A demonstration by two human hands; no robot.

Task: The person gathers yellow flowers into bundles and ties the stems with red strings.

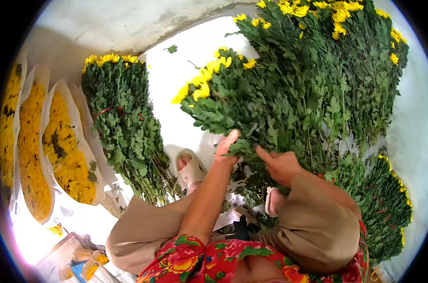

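Note:
My left hand (227, 146) is closed round a bunch of yellow chrysanthemums (223, 101), its thumb up along the leaves. The flower heads point up and left, and leaves cover most of the stems. Just right of it, my right hand (281, 165) has its fingers curled in at the lower leaves of the same bunch. Leaves hide its fingertips, so what they pinch does not show. Behind and to the right of the held bunch lies a large pile of yellow chrysanthemums (318, 80) with long leafy stems.
Left of my feet lies a bundle of chrysanthemums (122, 108) with red ties. White-wrapped packs of yellow flowers (67, 146) stand at the far left. More tied bundles (379, 212) lie at the right. A loose leaf (171, 48) rests on the white sheet (169, 85).

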